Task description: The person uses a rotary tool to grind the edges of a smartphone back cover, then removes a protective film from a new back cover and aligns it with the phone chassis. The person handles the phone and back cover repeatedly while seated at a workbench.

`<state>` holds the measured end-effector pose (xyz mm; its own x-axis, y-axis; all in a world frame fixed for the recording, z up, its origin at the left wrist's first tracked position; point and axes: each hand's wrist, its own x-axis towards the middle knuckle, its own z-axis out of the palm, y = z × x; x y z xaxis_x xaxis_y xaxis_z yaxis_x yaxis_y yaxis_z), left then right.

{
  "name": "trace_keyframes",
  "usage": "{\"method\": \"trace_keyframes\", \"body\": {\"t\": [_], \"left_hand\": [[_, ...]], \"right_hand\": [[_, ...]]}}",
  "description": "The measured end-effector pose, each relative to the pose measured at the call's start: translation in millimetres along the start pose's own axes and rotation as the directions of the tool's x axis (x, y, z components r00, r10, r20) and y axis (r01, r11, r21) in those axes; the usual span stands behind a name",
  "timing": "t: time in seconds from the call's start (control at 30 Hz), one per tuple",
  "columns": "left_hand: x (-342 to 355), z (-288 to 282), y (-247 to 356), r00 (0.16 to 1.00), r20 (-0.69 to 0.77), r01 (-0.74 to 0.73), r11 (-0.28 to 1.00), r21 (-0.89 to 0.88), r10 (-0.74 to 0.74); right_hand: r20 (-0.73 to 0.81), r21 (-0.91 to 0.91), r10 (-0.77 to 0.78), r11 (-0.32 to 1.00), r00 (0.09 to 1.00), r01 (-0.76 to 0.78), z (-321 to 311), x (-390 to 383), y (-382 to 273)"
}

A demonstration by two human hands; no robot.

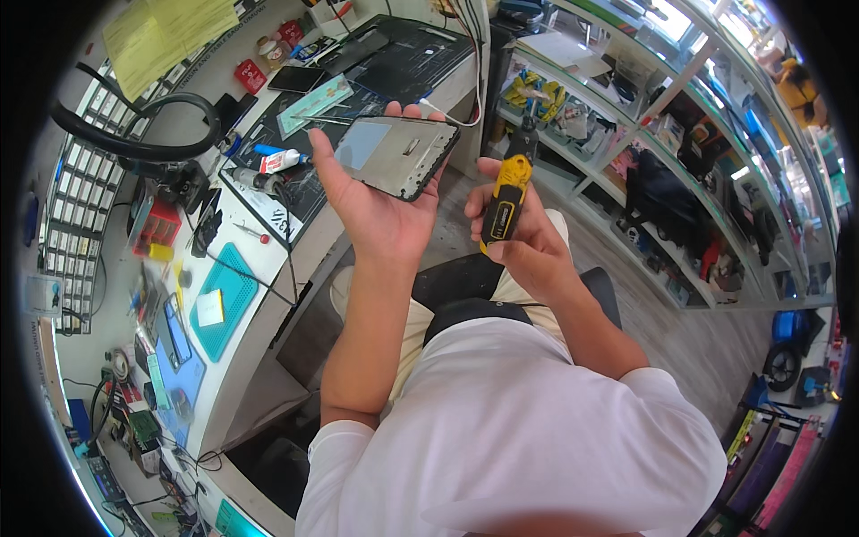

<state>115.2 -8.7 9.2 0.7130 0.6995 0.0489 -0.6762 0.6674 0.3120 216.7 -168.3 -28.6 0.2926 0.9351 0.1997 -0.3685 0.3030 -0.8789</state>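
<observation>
Panel: a thin grey, dark-edged panel (400,157) with a light-blue rectangle on its left part lies face up in the left hand (391,215), raised over the table's near edge and tilted. It is probably held this way so that its flat face and rim can be seen.
Left grip: cupped round the panel from beneath, thumb stretched along its left side, fingertips showing past its far edge; this likely steadies it without covering the face.
Yellow tool: a yellow-and-black handheld tool (507,199) stands nearly upright in the right hand (537,255), dark end away from the body, beside the panel but apart from it.
Right grip: closed round the lower part of the handle, thumb against its near end, perhaps to leave the dark end free.
Black mat: on the white table (261,309), a black mat (407,70) carries a pale-green strip (313,105) with tweezers (324,119) on or just beside it, seemingly kept within reach.
Tube: a white-and-red tube (279,161) lies on its side near the mat's left edge.
Teal mat: a dotted teal mat (234,268) bears a small white-and-yellow piece (211,308), perhaps set there so it stays put.
</observation>
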Motion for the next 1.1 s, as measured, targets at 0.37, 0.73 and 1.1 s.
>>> {"method": "trace_keyframes", "body": {"t": [0.37,0.73,1.1], "left_hand": [[13.0,-2.6,-4.4,0.990,-0.066,0.116,0.985,-0.124,-0.125],[15.5,8.3,-10.7,0.989,-0.122,0.089,0.996,0.022,-0.085],[10.4,5.6,-13.1,0.991,-0.123,0.059,0.998,0.001,-0.058]], "right_hand": [[0.010,-0.178,0.073,0.981,0.997,-0.070,-9.5,-30.0,22.4],[-0.089,-0.571,-0.046,0.821,0.995,-0.014,5.3,-19.9,23.0],[-0.133,-0.563,-0.080,0.826,0.988,-0.009,8.0,-17.8,27.4]]}}
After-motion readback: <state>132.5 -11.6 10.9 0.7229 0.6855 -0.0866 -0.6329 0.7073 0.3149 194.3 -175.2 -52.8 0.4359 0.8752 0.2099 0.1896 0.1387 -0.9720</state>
